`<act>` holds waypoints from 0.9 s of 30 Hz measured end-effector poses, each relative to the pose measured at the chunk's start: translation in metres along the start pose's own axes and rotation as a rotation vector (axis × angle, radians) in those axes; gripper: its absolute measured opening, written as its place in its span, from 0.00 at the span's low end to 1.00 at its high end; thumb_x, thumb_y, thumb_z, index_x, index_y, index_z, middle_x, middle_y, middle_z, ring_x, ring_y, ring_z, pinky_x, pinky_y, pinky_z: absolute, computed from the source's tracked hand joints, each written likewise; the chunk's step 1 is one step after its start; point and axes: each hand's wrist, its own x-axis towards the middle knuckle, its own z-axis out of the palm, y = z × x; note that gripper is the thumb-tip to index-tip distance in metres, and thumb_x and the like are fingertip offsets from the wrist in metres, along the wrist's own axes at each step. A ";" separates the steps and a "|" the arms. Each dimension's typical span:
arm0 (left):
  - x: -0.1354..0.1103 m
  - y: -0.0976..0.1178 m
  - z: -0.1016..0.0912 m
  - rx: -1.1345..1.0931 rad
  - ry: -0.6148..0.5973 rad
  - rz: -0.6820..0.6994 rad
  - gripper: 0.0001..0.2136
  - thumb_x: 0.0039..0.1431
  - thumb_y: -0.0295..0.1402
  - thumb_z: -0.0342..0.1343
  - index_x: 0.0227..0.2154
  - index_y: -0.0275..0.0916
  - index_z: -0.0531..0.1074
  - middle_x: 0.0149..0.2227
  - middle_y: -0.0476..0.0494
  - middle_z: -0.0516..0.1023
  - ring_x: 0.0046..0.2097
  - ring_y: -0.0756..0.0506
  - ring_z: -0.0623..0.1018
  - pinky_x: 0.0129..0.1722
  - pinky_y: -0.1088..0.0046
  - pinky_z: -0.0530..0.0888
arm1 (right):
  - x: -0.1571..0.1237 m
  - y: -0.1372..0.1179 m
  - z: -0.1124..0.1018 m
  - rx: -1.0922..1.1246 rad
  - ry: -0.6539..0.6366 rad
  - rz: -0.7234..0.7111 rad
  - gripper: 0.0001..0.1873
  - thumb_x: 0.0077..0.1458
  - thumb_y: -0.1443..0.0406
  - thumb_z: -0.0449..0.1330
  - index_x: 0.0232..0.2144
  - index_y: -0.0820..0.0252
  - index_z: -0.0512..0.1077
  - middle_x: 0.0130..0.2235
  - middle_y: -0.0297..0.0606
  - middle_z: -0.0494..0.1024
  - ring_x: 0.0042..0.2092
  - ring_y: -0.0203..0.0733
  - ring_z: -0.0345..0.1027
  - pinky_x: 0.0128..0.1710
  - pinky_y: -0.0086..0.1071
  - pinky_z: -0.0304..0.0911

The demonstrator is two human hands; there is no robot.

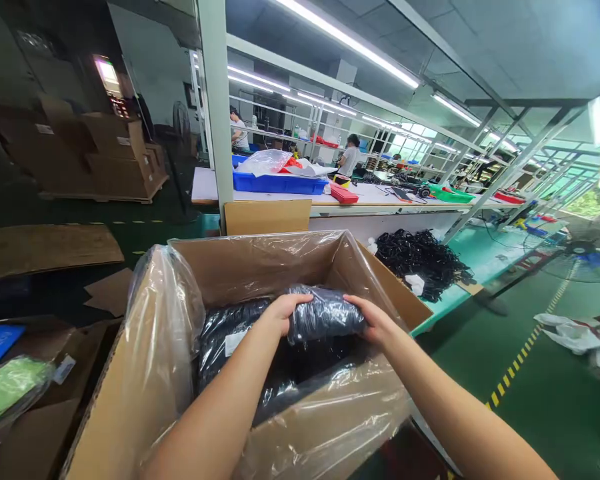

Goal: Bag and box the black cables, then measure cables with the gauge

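Between my two hands is a clear plastic bag packed with black ringed or coiled parts [327, 315]; their exact kind I cannot make out. My left hand [286, 311] grips its left end, thumb on top. At the right end, my right hand [373, 320] is closed on the same bag. Both are inside a large cardboard box [260, 263] lined with a clear plastic sheet [167, 320]. Lower in the box lie similar black bagged bundles [220, 340], one with a white label [235, 342].
Behind the box runs a workbench [380, 195] with a blue tray [275, 183]. A heap of black cords [420, 260] lies on the lower green shelf. Stacked cartons [115, 160] stand back left, an open carton [40, 427] near left, and a fan [580, 250] at right.
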 end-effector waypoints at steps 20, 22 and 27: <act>-0.131 -0.165 0.240 0.445 -0.400 0.522 0.18 0.37 0.30 0.74 0.34 0.33 0.79 0.32 0.42 0.82 0.34 0.41 0.81 0.38 0.64 0.80 | -0.254 0.044 -0.237 0.319 0.227 -0.734 0.22 0.50 0.59 0.69 0.47 0.56 0.74 0.35 0.37 0.84 0.28 0.44 0.79 0.27 0.30 0.76; -0.104 -0.214 0.256 0.479 -0.401 0.404 0.23 0.35 0.32 0.76 0.37 0.35 0.79 0.35 0.41 0.83 0.37 0.39 0.81 0.39 0.62 0.79 | -0.275 0.079 -0.283 0.333 0.321 -0.667 0.27 0.48 0.58 0.71 0.50 0.56 0.73 0.39 0.40 0.84 0.34 0.49 0.80 0.32 0.35 0.77; -0.030 -0.304 0.283 0.640 -0.500 0.154 0.24 0.40 0.39 0.74 0.42 0.37 0.78 0.38 0.39 0.84 0.41 0.36 0.81 0.40 0.63 0.79 | -0.292 0.156 -0.356 0.548 0.461 -0.596 0.32 0.45 0.58 0.74 0.52 0.56 0.72 0.45 0.41 0.83 0.47 0.54 0.78 0.44 0.40 0.76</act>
